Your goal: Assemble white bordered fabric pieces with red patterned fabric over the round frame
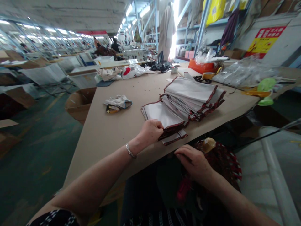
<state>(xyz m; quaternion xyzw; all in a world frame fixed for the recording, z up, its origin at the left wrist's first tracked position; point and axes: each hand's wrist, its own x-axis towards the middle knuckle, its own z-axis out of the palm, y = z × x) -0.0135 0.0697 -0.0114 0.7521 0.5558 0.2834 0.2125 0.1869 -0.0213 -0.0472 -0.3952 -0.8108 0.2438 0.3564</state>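
Observation:
My left hand [151, 129] is closed on the near left corner of a short stack of white fabric pieces [162, 113] with dark red bound edges. Beside it, a taller stack of the same pieces [190, 91] leans in a fanned pile. One bound piece [175, 137] pokes out beneath the short stack, close to the table's front edge. My right hand [193, 161] hovers just off that edge, fingers pinched together; whatever they hold, if anything, is hidden. A blurred pink-red thing [183, 189] hangs below it.
On the brown table [117, 135] lie work gloves [118, 103] at the left and clear plastic bags [246, 73] at the right. An open cardboard box [81, 103] stands off the left edge. Dark red patterned cloth [225, 160] and a white bin [263, 185] are at my right.

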